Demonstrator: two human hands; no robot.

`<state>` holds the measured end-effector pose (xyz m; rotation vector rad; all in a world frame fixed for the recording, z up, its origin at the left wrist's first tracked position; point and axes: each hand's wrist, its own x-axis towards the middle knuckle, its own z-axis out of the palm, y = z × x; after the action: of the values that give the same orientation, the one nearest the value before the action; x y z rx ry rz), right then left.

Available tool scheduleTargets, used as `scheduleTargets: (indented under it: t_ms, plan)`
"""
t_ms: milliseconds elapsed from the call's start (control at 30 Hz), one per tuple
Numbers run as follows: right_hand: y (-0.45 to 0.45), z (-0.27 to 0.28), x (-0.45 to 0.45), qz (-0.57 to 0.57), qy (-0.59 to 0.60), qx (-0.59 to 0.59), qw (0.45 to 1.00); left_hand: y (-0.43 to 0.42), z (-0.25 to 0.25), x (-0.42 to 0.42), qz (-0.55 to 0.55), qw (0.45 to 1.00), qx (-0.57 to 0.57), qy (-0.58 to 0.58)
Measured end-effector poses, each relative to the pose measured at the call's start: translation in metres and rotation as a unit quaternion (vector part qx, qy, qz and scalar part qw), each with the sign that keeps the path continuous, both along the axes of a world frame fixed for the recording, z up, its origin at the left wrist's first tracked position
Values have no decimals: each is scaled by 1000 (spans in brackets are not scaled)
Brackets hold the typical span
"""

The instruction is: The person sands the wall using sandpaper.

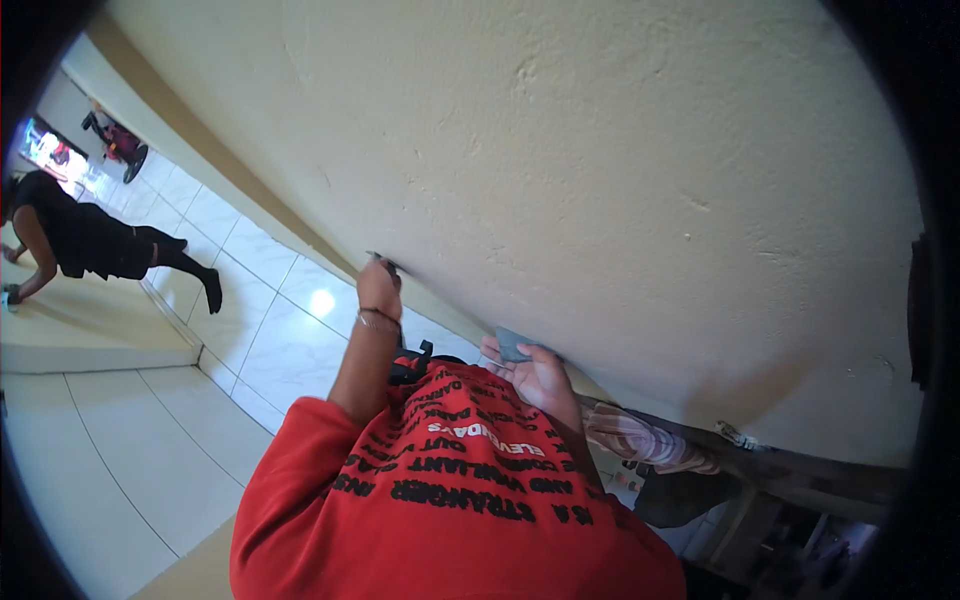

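Cream wall [600,160], smooth in stretches, elsewhere still pitted; left hand [379,288], fingers closed on a partly hidden tool [372,254]; right hand [545,378], fingers gripping a grey plate [512,344].

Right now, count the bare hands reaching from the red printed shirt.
2: the bare left hand by the cream painted wall, the bare right hand holding a flat grey piece.

A tiled floor [262,345] and painted cream wall [600,150] suggest a home interior
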<state>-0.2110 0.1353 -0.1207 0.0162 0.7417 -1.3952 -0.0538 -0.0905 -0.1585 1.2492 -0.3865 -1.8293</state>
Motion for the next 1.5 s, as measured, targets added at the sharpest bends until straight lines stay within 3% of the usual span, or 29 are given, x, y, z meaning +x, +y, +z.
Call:
scheduleTargets:
  t_ms: [67, 100, 133, 167, 200, 267, 333, 400, 467, 533, 600, 667, 700, 767, 800, 867, 1000, 1067, 1167, 1233, 1300, 1333, 1433, 1467, 1500]
  plan:
    - [-5, -41, 1, -9, -17, 50, 999, 29, 23, -6, -108, 990, -85, -25]
    - [-8, -39, 4, -11, -16, 49, 999, 34, 24, -6, -81, 995, -36, 42]
    - [-11, -32, 7, -25, -13, 57, 998, 24, -2, -1, -80, 995, -36, 44]
    - [-16, -23, 10, -37, -11, 63, 997, 7, -48, 9, -125, 987, -99, -35]
    - [-19, -5, 13, -35, -11, 63, 997, -1, -57, 14, -148, 978, -129, -75]
    - [-19, 27, 18, -31, -24, 2, 999, -8, -48, 22, -212, 961, -139, -110]
    - [-25, 16, 19, -23, -14, 10, 1000, -2, -13, 16, -255, 954, -121, -103]
    - [-29, -6, 21, -11, -4, 25, 1000, 20, 16, 5, -97, 989, -7, 116]
    - [-42, -32, 24, -4, -2, 50, 999, 13, 36, 7, -87, 991, 4, 97]
    - [-51, 0, 30, -1, -8, 49, 999, -3, 44, 11, -113, 985, 111, 72]
    - [-57, 22, 37, 3, -14, 51, 999, -19, -12, 24, -18, 999, -27, 43]
    - [-63, 29, 37, 6, -7, 43, 999, -37, -24, 35, -74, 991, -30, 109]
    - [-70, 17, 36, 13, -2, 43, 999, -36, -49, 31, -110, 966, -223, -68]
    - [-78, -33, 39, 45, 29, 59, 997, -4, 24, 23, -78, 988, -66, 118]
    - [-83, -51, 43, 51, 32, 59, 996, -7, 29, 21, -72, 988, -67, 120]
    - [-95, -75, 51, 37, 152, 171, 973, -18, 32, 23, -31, 997, 1, 65]
    - [-96, -11, 50, 59, 64, 68, 994, -42, 13, 43, -78, 993, 15, 82]
    - [-98, -5, 51, 68, 85, 71, 991, -27, 17, 39, -84, 994, -6, 75]
    - [-109, -75, 49, 86, 48, 109, 989, -29, 17, 43, -90, 992, -20, 88]
    - [-115, -76, 57, 75, 56, 117, 989, -43, 5, 48, -35, 995, 6, 93]
    - [-125, -42, 65, 41, 33, 102, 993, -67, 17, 65, 42, 996, -47, 57]
    - [-126, -19, 70, 35, 31, 100, 994, -84, 1, 80, -7, 995, -86, 43]
    - [-129, -1, 74, 22, 26, 54, 998, -104, 9, 82, 13, 994, -49, 96]
    - [-134, -19, 76, 29, 35, 52, 998, -97, 9, 78, -52, 984, -161, -59]
    - [-141, -33, 80, 38, 45, 50, 997, -93, 14, 74, -89, 963, -216, -132]
